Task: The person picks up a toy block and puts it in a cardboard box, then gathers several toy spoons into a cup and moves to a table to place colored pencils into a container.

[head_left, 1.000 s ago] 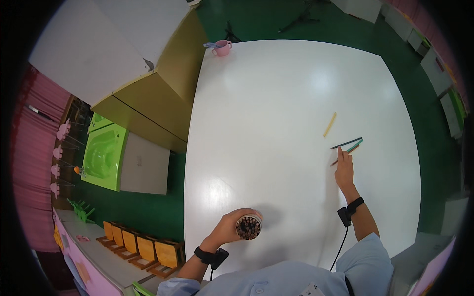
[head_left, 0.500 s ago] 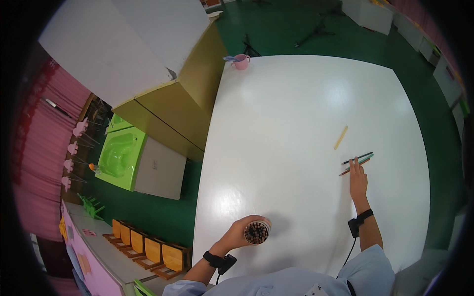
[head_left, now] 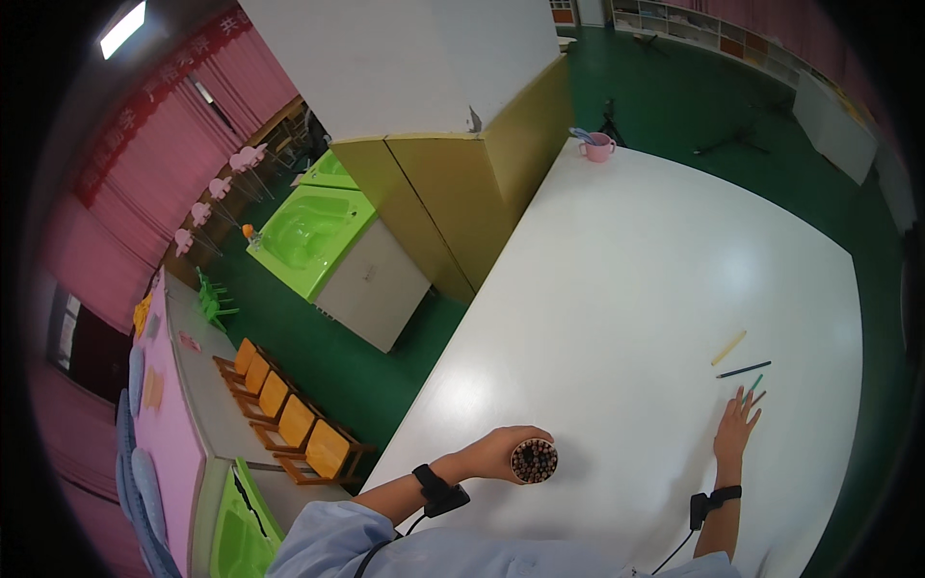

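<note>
My left hand [head_left: 513,453] is wrapped round a round pencil holder [head_left: 535,460] packed with several pencils, standing near the table's front edge. On the right side of the white table [head_left: 617,279], my right hand [head_left: 736,430] reaches forward with its fingers stretched and slightly apart. Its fingertips are over a green pencil [head_left: 756,382] and a reddish-brown pencil [head_left: 759,396], partly hiding both. Just beyond them lies a dark pencil [head_left: 744,369], apart from the fingers. A yellow pencil [head_left: 729,348] rests farther away.
A pink cup [head_left: 597,147] with bluish things in it stands at the table's far left corner, beside a yellow-and-white pillar [head_left: 525,135]. Left of the table are a green sink [head_left: 313,236] and a row of wooden chairs [head_left: 328,450]. Dark stands are on the green floor beyond.
The view has swung to the left. My right fingertips have shifted off the dark pencil to the green and reddish-brown ones. My left hand still grips the pencil holder.
</note>
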Demonstrator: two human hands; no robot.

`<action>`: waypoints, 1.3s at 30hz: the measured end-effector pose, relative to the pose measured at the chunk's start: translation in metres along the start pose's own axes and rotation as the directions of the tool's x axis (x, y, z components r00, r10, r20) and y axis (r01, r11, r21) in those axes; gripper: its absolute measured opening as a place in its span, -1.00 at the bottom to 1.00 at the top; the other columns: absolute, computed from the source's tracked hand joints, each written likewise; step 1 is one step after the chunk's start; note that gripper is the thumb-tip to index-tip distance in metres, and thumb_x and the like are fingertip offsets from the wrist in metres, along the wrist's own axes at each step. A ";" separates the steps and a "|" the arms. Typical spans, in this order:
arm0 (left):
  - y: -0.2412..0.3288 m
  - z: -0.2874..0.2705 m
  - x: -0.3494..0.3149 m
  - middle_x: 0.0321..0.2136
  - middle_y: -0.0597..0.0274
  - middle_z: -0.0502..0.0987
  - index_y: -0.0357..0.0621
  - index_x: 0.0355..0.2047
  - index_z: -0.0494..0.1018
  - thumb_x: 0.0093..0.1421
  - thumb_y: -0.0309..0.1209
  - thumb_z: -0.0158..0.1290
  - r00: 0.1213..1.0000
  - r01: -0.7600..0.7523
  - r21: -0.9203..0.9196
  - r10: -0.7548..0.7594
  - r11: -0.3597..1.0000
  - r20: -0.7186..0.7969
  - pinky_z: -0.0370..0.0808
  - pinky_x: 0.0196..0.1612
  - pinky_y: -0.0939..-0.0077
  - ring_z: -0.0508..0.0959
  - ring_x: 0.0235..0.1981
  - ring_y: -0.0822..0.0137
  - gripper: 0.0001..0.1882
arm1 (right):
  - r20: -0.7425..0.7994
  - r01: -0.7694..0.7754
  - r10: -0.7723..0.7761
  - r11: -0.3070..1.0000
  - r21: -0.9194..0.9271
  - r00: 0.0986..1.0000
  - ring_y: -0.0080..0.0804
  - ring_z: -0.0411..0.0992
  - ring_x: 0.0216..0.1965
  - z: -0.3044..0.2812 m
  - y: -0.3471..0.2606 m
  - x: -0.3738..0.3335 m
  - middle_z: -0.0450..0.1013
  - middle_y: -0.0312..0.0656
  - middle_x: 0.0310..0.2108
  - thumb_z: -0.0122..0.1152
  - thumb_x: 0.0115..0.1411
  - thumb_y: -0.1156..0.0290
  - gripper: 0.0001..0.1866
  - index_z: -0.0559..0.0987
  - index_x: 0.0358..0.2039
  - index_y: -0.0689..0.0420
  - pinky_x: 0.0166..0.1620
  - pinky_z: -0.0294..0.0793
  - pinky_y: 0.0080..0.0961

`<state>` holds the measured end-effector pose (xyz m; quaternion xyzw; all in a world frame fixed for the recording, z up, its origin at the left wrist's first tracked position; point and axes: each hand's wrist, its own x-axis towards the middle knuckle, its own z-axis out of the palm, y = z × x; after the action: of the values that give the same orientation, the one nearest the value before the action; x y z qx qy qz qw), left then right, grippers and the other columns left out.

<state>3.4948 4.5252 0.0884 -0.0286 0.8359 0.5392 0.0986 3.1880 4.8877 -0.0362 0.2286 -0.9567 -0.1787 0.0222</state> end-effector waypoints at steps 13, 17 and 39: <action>0.006 -0.001 0.003 -0.07 0.18 0.50 -0.03 -0.02 0.38 -0.21 -0.43 0.39 1.000 0.000 -0.020 0.000 1.000 0.005 0.45 0.04 0.33 0.49 -0.02 0.15 -0.32 | -0.097 -0.025 0.024 1.000 -0.008 0.995 -0.21 -0.02 0.35 -0.031 0.005 0.050 -0.11 -0.14 0.37 0.15 0.01 0.65 -0.07 -0.02 0.35 -0.13 0.25 0.13 -0.02; 0.009 -0.005 0.005 -0.01 0.17 0.47 -0.02 0.03 0.37 -0.26 -0.47 0.41 0.998 0.021 0.003 -0.021 1.000 0.057 0.43 0.08 0.32 0.47 0.02 0.16 -0.24 | -0.127 0.092 -0.086 0.995 0.048 0.988 -0.20 0.10 0.28 -0.034 0.008 0.057 0.02 -0.14 0.31 0.12 0.03 0.65 -0.17 0.09 0.31 -0.09 0.17 0.27 -0.05; -0.006 0.004 0.002 0.00 0.17 0.46 -0.06 0.03 0.36 -0.23 -0.48 0.39 0.998 -0.054 -0.071 0.057 0.996 0.039 0.40 0.11 0.33 0.46 0.04 0.18 -0.26 | -0.117 0.202 -0.174 0.933 0.297 0.978 -0.09 0.43 -0.50 -0.021 0.030 0.034 0.45 -0.11 -0.59 0.08 0.14 0.43 -0.89 0.40 -0.37 0.18 -0.42 0.39 -0.28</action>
<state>3.4943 4.5264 0.0815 0.0022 0.8147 0.5713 0.0997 3.1477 4.8907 -0.0077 0.3276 -0.9446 -0.0190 0.0116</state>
